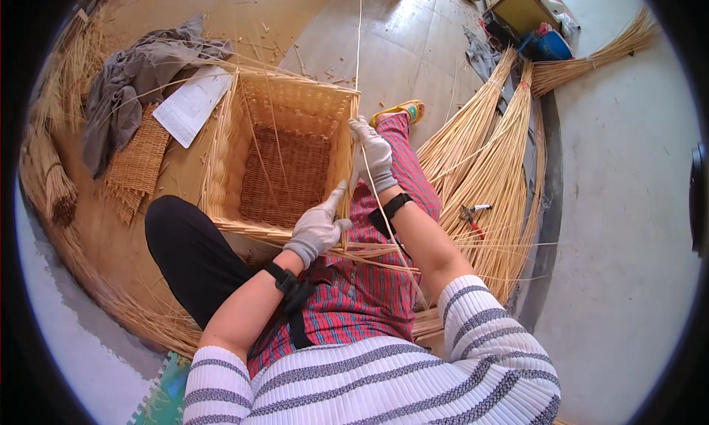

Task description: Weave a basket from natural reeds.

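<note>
A square wicker basket (281, 107) rests tilted on my lap, its open mouth facing up and its woven bottom in view. My left hand (319, 229), in a grey glove, grips the near right corner of the basket's rim. My right hand (374, 155), also gloved, presses on the right wall of the basket and holds a thin cane strand (359, 41) that runs up and away over the floor. Loose cane ends stick out from the basket's near edge across my knees.
Bundles of long cane (487, 166) fan out on the floor to my right, with a small cutter (473, 218) lying on them. A grey cloth (133, 85), a white paper (193, 104) and a woven mat (140, 159) lie left. A blue tub (546, 47) stands far right.
</note>
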`<state>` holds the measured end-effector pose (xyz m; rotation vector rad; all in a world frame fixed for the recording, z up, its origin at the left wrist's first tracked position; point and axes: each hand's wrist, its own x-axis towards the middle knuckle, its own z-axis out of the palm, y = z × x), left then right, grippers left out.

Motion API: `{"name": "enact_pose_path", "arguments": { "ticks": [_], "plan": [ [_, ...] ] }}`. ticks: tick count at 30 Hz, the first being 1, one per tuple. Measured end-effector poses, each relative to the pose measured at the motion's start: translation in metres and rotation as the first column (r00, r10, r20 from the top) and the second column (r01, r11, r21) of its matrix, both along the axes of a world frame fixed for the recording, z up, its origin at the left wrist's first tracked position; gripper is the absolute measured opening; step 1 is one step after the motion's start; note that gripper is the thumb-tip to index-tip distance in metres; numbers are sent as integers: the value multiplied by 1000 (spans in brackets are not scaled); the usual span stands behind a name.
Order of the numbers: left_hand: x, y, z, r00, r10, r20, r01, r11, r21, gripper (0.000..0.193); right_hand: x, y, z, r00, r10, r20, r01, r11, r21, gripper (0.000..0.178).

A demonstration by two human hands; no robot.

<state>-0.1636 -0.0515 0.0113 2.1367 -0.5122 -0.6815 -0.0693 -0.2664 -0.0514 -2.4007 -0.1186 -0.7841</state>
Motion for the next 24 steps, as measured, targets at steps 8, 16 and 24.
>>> {"name": "enact_pose_path", "arguments": {
  "ticks": [8,16,24],
  "plan": [
    [-2,-3,4,998,23,-54,-20,998,59,96,1,-8,14,997,24,75,-44,959,280,31],
    [-1,-1,-9,999,22,-44,-23,999,-26,96,26,6,32,999,-19,49,9,979,203,8],
    [4,-1,5,966,9,-258,-8,1000,5,93,25,11,6,998,-21,53,18,998,57,10]
  ]
}}
